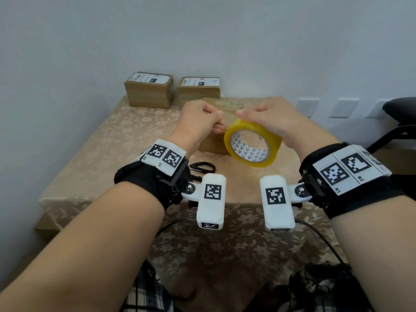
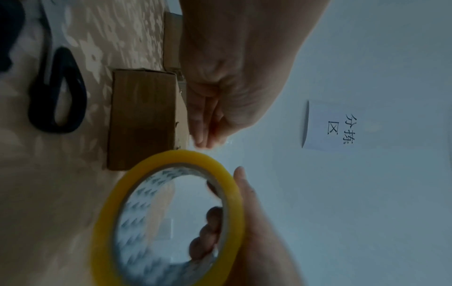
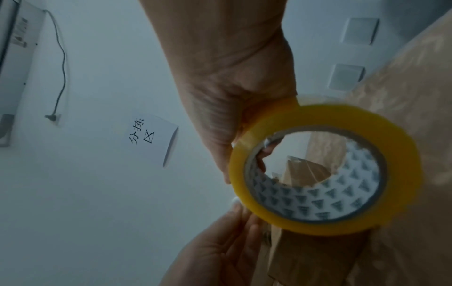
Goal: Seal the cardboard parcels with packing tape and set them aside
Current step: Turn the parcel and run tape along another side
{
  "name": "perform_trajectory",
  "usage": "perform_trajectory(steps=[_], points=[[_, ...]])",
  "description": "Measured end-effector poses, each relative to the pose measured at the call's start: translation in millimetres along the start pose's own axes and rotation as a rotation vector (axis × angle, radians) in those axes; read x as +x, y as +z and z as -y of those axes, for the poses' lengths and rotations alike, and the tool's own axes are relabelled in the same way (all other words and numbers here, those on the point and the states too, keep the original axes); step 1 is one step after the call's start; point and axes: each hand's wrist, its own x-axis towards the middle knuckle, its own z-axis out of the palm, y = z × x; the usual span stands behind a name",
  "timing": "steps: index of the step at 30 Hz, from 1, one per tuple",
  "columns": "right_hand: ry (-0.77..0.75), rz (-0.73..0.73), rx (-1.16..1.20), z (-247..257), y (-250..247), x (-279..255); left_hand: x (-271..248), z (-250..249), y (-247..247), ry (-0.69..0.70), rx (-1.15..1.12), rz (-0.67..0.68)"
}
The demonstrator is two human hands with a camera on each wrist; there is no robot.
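Yellow-edged clear packing tape roll, gripped through its core by the right hand, free end pinched by the left hand; self-sticking is risked if slackened.

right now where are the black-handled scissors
In the head view the black-handled scissors lie on the beige floral tablecloth, just beyond the left wrist, below the left hand and near the brown cardboard box.

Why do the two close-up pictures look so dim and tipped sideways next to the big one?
Head view: evenly lit, sharp, edges bowed by the wide lens. Left wrist view: turned sideways, dim, tape roll soft. Right wrist view: tilted, roll's rim smeared, wall note readable.
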Motion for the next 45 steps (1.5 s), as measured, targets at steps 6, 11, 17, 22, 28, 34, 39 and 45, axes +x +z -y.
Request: perform_trajectory(steps=[6,11,17,22,28,34,39,45], points=[[0.053,-0.085,-0.134,-9.6,-4.0,7.3,3.8,5.6,7.5,0.020,0.031,-0.058],[0.075,-0.114,-0.218,-10.9,-2.5,7.0,8.2,9.6,4.4,0.011,0.043,-0.140],[0.106,-0.086,-0.189,-11.7,3.4,15.0,15.0,19.3,-5.6,0.061,0.317,-0.224],[0.135,-0.099,-0.135,-13.4,3.8,27.1,23.7,23.6,-7.8,0.077,0.470,-0.238],[0.141,-0.094,-0.286,-8.0,-0.3,45.6,35.7,21.6,-2.0,0.136,0.703,-0.210],[0.154,-0.045,-0.323,-4.7,-0.5,50.8,40.3,19.2,-7.8,0.102,0.644,-0.205],[0.229,-0.009,-0.100,-10.7,-2.2,39.4,32.1,21.3,-9.6,0.034,0.424,-0.161],[0.276,-0.002,0.148,-15.2,-11.1,29.0,26.1,20.5,-7.5,0.009,0.379,-0.172]])
